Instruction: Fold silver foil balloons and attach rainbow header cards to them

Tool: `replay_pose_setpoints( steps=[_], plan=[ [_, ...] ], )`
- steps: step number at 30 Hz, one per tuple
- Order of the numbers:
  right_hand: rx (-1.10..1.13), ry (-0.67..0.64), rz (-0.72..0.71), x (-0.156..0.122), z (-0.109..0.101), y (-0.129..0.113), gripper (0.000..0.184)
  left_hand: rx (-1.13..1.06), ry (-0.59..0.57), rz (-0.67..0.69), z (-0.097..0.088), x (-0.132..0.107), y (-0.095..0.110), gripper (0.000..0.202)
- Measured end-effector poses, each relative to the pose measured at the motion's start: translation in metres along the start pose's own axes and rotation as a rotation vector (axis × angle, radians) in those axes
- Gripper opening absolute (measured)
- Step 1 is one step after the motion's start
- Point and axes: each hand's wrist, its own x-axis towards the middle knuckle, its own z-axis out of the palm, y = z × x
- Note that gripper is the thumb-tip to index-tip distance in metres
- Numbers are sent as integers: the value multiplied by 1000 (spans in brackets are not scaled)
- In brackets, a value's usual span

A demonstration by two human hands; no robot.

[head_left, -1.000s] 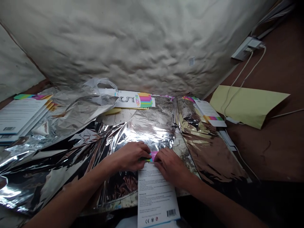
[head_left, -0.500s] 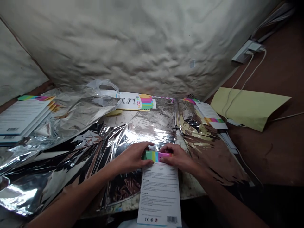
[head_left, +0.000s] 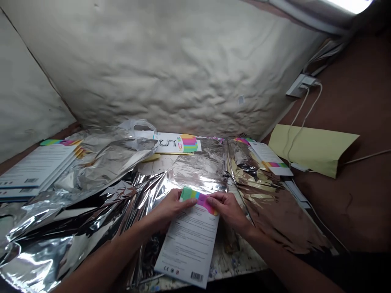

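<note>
Between my two hands is a white printed balloon package (head_left: 191, 240), its text side up and its striped coloured end away from me. My left hand (head_left: 175, 205) grips the green corner, thumb flat on top and fingers underneath. At the pink and orange corner, my right hand (head_left: 227, 207) pinches the edge between thumb and fingers. The package lies tilted, its barcode end toward me over the table's front edge. Shiny silver foil (head_left: 195, 171) spreads beneath and beyond my hands.
Similar packages (head_left: 36, 167) are stacked at the left. Another package marked 5 (head_left: 171, 143) lies at the back. Gold-toned foil (head_left: 275, 207) covers the right side, with a white package (head_left: 269, 156) on it. Yellow paper (head_left: 311, 148) and cables from a socket (head_left: 302, 84) are further right.
The package has turned, its near end swinging left and its coloured end now slanting. My left thumb has slid further onto the coloured strip. The camera view has tilted up.
</note>
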Motion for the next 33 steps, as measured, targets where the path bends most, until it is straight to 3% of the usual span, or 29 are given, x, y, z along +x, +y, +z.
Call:
replay_pose_setpoints(
  steps=[5,8,10,13,17,19,22,24,26,28,33],
  plan=[
    [34,-246,111,4,-6,-7,36,51,-63,6,-1,-3,-3,35],
    [-10,-370,59,10,-10,-24,33,141,-21,56,0,-3,-1,34],
    [-176,-399,-11,14,-7,-35,27,232,10,115,-1,-1,1,33],
    [-574,-340,-126,19,7,-46,16,348,23,190,-6,2,2,33],
    [-1009,-105,-240,26,28,-51,17,399,66,270,-13,5,5,33],
    [-950,-130,-253,31,28,-54,26,387,74,297,-15,4,7,34],
    [-485,-497,-195,42,11,-59,37,336,68,293,-14,3,13,35],
    [-234,-657,-90,47,-3,-60,36,301,90,290,-14,2,15,34],
    [-179,-646,17,49,-12,-56,39,237,106,293,-14,3,14,35],
    [-234,-563,37,49,-15,-51,47,144,92,288,-14,6,13,37],
    [-404,-324,-178,54,-27,-60,52,-99,125,352,-14,13,18,49]
  ],
)
